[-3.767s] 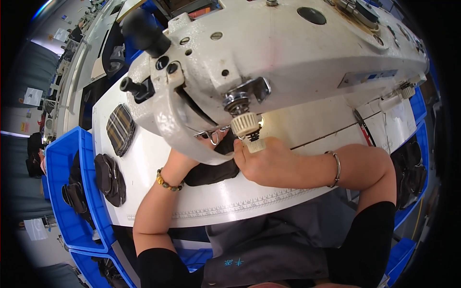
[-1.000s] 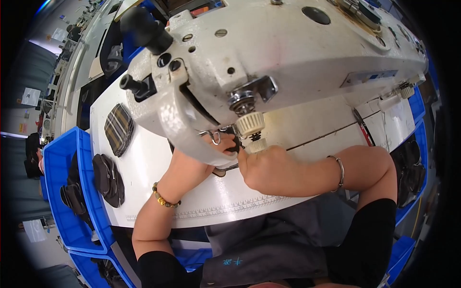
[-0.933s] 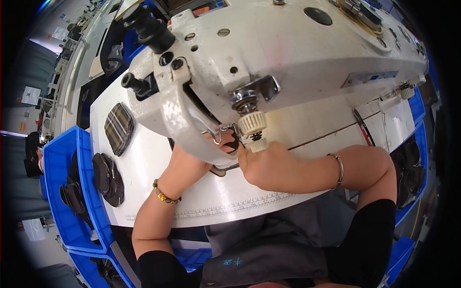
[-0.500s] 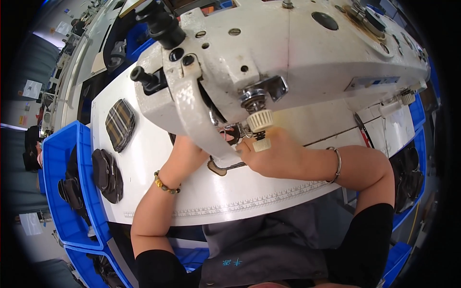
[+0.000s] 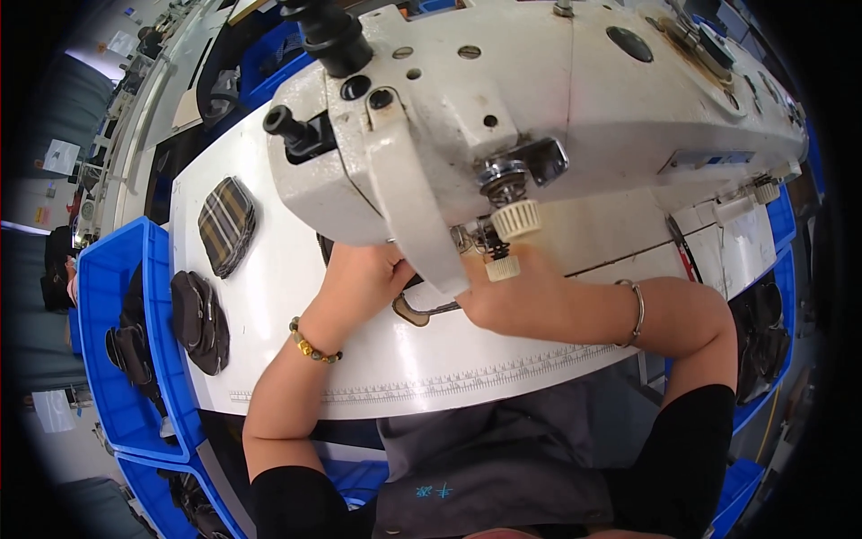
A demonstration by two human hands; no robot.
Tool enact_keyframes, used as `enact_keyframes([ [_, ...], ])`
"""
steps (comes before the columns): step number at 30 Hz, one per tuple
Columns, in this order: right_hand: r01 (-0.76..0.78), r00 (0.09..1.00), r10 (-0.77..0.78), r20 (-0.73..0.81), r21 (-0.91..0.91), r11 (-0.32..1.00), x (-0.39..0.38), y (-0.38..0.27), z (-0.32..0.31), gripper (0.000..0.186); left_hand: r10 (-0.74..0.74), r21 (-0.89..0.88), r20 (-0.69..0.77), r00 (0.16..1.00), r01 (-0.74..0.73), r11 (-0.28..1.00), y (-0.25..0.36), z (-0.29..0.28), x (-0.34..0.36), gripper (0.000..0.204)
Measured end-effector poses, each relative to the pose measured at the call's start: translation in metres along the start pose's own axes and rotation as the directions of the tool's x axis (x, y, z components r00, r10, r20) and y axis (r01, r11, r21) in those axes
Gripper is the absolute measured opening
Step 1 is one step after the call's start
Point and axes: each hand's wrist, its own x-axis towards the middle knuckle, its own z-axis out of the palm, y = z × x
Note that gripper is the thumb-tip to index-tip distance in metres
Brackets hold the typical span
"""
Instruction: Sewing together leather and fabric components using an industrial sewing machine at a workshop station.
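A white industrial sewing machine head (image 5: pixel 539 117) fills the upper middle of the view. Both my hands reach under it near the needle. My left hand (image 5: pixel 364 274), with a beaded bracelet on its wrist, rests on a small dark fabric piece with a tan edge (image 5: pixel 411 311). My right hand (image 5: pixel 512 301), with a thin bangle on its wrist, presses the same piece from the right, just below a cream knob (image 5: pixel 515 218). The machine head hides the fingertips of both hands and most of the piece.
On the white sewing table (image 5: pixel 296 359), left of my hands, lie a plaid fabric piece (image 5: pixel 226 225) and a stack of dark pieces (image 5: pixel 199 319). Blue bins (image 5: pixel 108 359) with more dark pieces stand at the left, and another bin (image 5: pixel 763 332) at the right. A printed ruler (image 5: pixel 467 382) runs along the table's front edge.
My hands have slid further under the machine head, so the dark piece is now mostly hidden. The view has come closer to the machine.
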Motion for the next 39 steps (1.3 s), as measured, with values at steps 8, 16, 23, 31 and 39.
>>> enact_keyframes([
  [8, 0.003, 1.0, -0.001, 0.022, -0.066, 0.998, -0.005, -0.014, -0.011, 0.013, 0.059, 0.069, -0.094, 0.994, -0.052, 0.996, 0.004, 0.003, 0.001, 0.022],
  [16, -0.051, 0.999, 0.05, -0.014, -0.074, 0.996, -0.002, -0.011, -0.011, 0.01, -0.028, -0.102, -0.105, 0.994, 0.017, 0.995, 0.004, -0.002, 0.001, 0.027],
  [23, -0.124, 0.992, 0.121, 0.042, 0.082, 0.989, -0.006, -0.008, -0.003, 0.009, -0.03, -0.037, -0.06, 0.998, 0.028, 0.999, 0.002, 0.001, 0.0, 0.028],
  [31, -0.116, 0.993, 0.112, 0.041, 0.125, 0.985, -0.004, -0.002, -0.002, 0.014, -0.047, -0.044, -0.079, 0.996, 0.043, 0.998, 0.008, -0.001, 0.001, 0.021],
  [39, -0.094, 0.995, 0.096, -0.03, 0.064, 0.993, -0.019, 0.005, 0.044, 0.039, -0.063, 0.046, -0.158, 0.985, 0.071, 0.996, 0.008, 0.002, 0.003, 0.024],
])
